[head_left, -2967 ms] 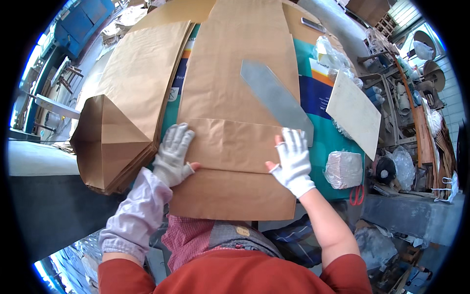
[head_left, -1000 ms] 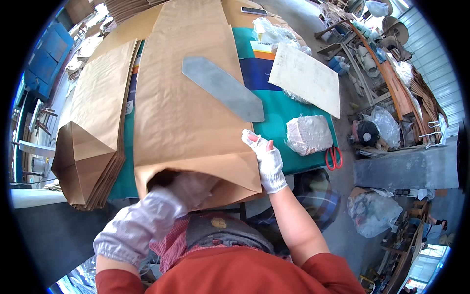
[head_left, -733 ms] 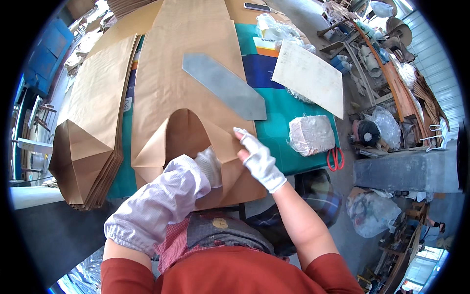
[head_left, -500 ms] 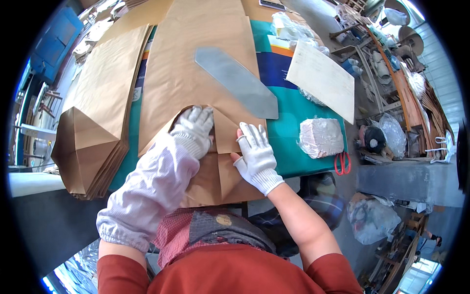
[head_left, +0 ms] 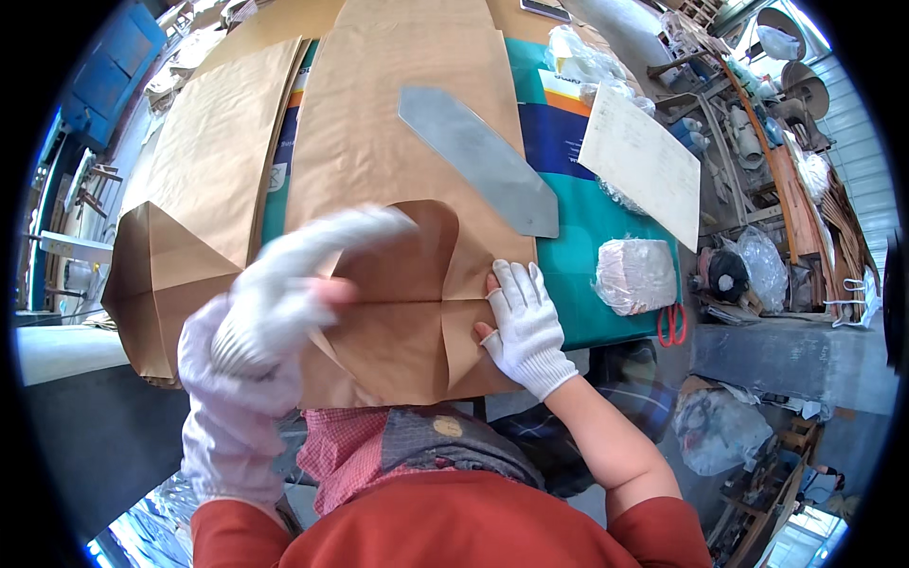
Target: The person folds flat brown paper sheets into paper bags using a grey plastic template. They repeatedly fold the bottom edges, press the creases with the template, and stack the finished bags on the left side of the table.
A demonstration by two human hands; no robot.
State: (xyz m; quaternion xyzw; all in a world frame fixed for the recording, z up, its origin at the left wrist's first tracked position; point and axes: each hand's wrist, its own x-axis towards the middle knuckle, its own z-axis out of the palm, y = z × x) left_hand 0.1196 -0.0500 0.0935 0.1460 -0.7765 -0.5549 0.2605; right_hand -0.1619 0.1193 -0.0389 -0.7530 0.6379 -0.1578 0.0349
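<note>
A large brown paper bag [head_left: 379, 123] lies before me, its near end unfolded into creased flaps with a dark opening [head_left: 398, 256]. My right hand [head_left: 523, 317], in a white knit glove with bare thumb and fingertip showing, rests flat and open on the right flap. Above the left side of the opening is my left hand [head_left: 294, 284], gloved and sleeved. It is blurred by motion, its fingers stretched toward the right and its thumb apart; nothing shows in it. Farther up, a grey flat plate [head_left: 481, 161] with angled ends lies slantwise on the bag.
Left of the bag is a stack of folded brown paper bags [head_left: 204, 151]. On the right lie a white board [head_left: 644, 166], a plastic-wrapped block [head_left: 636, 276], red-handled scissors [head_left: 672, 325] and crumpled clear plastic [head_left: 582, 57], over a teal covering [head_left: 592, 331].
My left hand has pulled out of the bag's opening and swung left toward me. The end of the bag has spread wider. My right hand stays flat on the right flap.
</note>
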